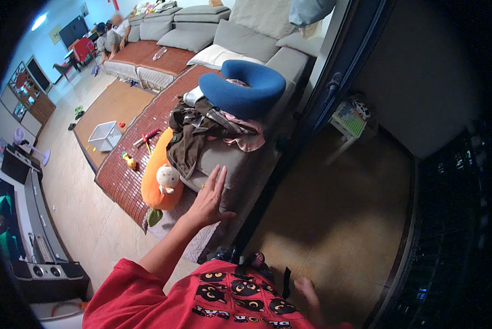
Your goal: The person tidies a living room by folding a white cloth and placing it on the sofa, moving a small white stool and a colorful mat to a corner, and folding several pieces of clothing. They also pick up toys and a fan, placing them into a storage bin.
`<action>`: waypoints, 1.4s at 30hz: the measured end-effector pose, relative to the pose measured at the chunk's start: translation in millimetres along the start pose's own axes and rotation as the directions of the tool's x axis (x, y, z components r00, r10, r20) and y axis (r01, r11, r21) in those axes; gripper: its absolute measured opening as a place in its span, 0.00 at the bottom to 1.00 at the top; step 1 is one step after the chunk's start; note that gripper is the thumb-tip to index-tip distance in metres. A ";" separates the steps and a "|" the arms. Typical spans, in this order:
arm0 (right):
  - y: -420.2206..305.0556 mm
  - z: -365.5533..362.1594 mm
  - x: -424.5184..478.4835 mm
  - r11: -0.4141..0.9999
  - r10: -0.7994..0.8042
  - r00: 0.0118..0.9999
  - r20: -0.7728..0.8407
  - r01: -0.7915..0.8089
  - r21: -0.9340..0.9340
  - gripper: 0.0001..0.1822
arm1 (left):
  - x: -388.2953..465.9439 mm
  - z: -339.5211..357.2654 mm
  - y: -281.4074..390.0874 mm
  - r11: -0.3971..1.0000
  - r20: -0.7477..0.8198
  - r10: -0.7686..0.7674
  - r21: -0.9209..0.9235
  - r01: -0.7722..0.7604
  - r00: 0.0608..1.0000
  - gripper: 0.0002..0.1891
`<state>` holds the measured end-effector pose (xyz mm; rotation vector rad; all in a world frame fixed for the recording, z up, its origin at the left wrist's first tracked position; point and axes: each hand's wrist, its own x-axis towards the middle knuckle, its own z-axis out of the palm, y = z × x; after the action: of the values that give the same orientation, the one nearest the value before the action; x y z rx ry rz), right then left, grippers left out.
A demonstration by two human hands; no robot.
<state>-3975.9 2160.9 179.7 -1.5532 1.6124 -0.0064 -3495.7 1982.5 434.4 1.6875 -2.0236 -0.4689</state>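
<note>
My left hand is raised with its fingers apart and nothing in it, in front of the near end of a grey sofa. Low on the right, my right hand hangs over the darker tiled floor; its fingers are blurred and hard to make out. Beside the left hand an orange carrot-shaped plush lies on a brown mat, with a small white plush toy against it. Crumpled dark clothes are heaped on the sofa, and a blue U-shaped cushion rests on the heap.
A dark door frame runs diagonally beside me. Past it stands a small table with a green top. A white plastic basket and toys lie on the mats. People sit at the sofa's far end. Speakers stand at lower left.
</note>
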 end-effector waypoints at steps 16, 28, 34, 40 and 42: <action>-461.2 -171.5 186.5 0.762 -0.633 0.772 0.060 0.606 0.229 0.12 | 312.6 -11.0 -47.3 0.820 -0.345 0.252 0.572 -0.010 0.904 0.19; -507.2 -265.1 259.7 0.736 -0.677 0.734 -0.055 0.677 -0.014 0.11 | 192.6 -238.6 -111.1 0.901 -0.808 -0.243 0.016 0.433 0.537 0.24; -588.5 -264.1 321.6 0.402 -0.916 0.399 -0.053 0.912 -0.077 0.20 | 149.6 -140.4 -246.5 0.485 -0.761 -0.508 0.134 0.864 0.403 0.26; -610.0 -239.5 368.4 0.204 -0.929 0.285 0.238 0.927 -0.313 0.38 | 56.3 61.7 -346.8 0.390 -0.242 -0.919 -0.438 0.810 0.312 0.37; -602.8 -237.0 380.3 0.268 -0.892 0.363 0.270 0.904 -0.332 0.37 | 30.7 72.9 -342.6 0.364 -0.236 -0.932 -0.589 0.721 0.277 0.36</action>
<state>-3563.4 1591.1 443.0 -2.6513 0.4380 -0.2695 -3257.6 1885.3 194.5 2.1975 -0.3741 -0.5570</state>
